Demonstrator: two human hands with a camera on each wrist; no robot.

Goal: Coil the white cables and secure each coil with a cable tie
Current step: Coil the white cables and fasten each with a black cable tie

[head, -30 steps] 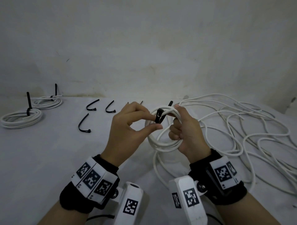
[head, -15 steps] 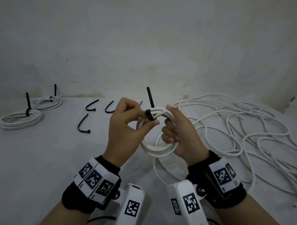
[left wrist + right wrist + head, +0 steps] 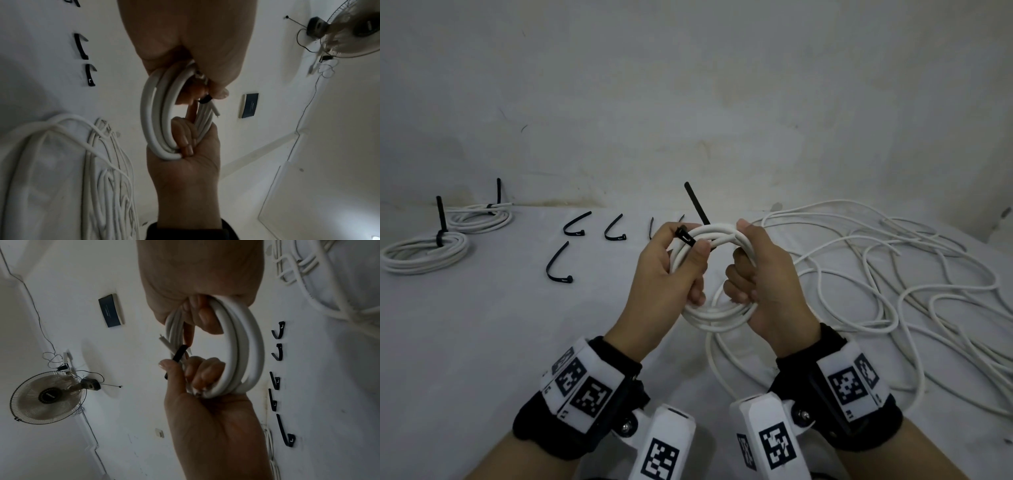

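**Tie going round the third coil**

I am holding a white cable coil (image 3: 717,310) up above the counter (image 3: 482,342), between both hands. My right hand (image 3: 767,291) is gripping the right side of the coil, fingers curled through the loop and thumb lying over the top strands. My left hand (image 3: 664,277) is pinching the black cable tie (image 3: 686,236) at its head, thumb against forefinger, on the coil's upper left; the other fingers are curling inside the loop. The tie's tail is sticking up and back from the top of the coil, toward the wall.

A strand from the coil is trailing down to the counter and running into the loose white cable (image 3: 893,274) spread over the right side. On the far left, two tied coils (image 3: 424,253) are lying flat, near each other, each with a black tie tail standing upright. Spare cable ties (image 3: 558,263) are lying between those coils and my hands, well apart from both.
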